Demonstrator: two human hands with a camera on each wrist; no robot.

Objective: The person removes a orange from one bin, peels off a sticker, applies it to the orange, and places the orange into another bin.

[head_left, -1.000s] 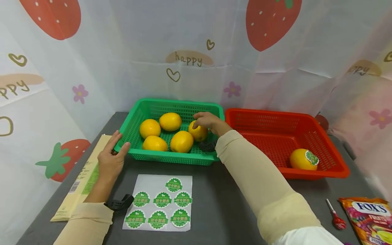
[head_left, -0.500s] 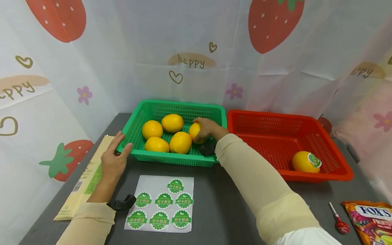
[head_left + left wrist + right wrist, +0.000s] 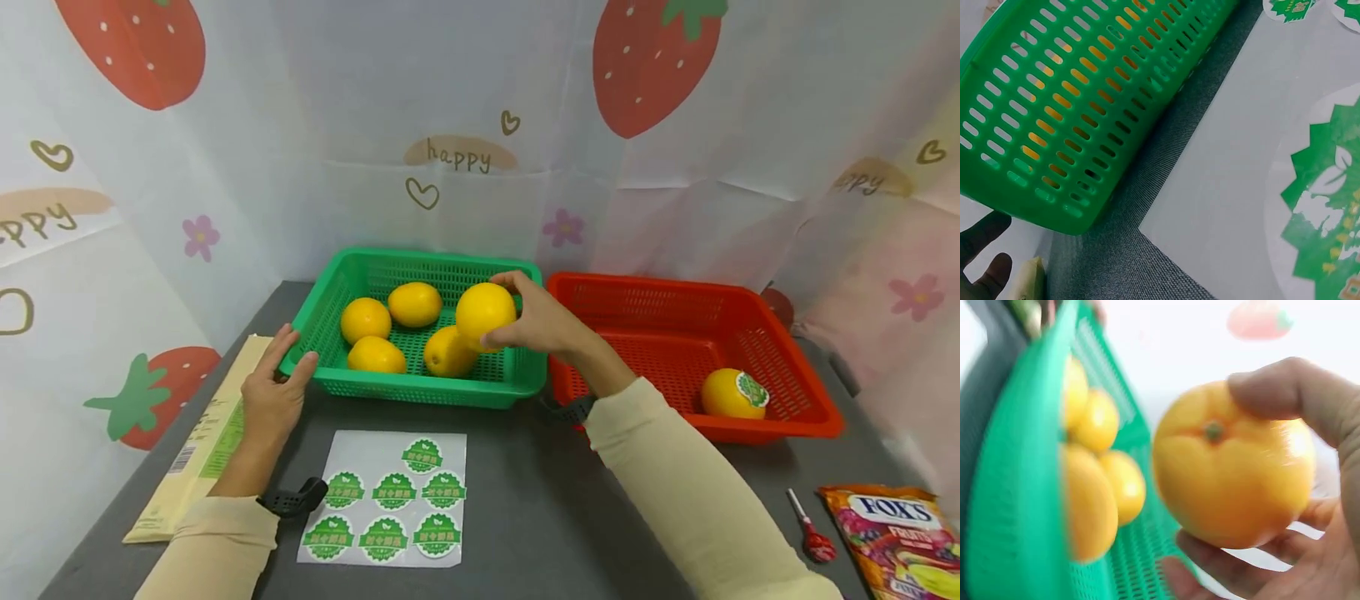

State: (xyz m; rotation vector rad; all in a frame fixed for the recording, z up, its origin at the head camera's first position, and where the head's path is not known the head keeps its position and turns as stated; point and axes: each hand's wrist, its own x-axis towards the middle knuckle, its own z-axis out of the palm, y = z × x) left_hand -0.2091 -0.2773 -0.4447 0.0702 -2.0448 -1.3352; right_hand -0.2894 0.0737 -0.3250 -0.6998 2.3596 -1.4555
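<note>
While a white, strawberry-printed sheet [image 3: 352, 100] hangs as the bkgd, a dark grey tabletop [image 3: 540, 508] fills the foregrd. On it, side by side: a red rectangular plastic basket [image 3: 750, 429] to the R & a green rectangular plastic basket [image 3: 420, 388] to the L, both w/ slotted walls. Nr the tabletop's L edge, a long, flat cream packet [image 3: 202, 450] w/ a green panel. In front of the green basket, a white square sheet [image 3: 356, 454]; at far R, partly cut off, an orange-and-purple FOX'S candy bag [image 3: 892, 537].

The person's R hand [image 3: 543, 321] has thumb & fingers curved round a smooth, round yellow-orange fruit [image 3: 483, 312], held up over the R part of the green basket; R wrist view shows its stem end, apart from the other fruit. L hand [image 3: 273, 392], thumb & fingers spread, touches the green basket's near L corner, gripping nothing.

Four similar yellow-orange fruits [image 3: 415, 304] lie in the green basket; one w/ a green-and-white sticker [image 3: 735, 393] sits nr the red basket's front R corner. Smallest: a red lollipop [image 3: 817, 546] w/ white stick, beside the candy bag, & seven round, green scalloped stickers [image 3: 393, 492] on the sheet.
</note>
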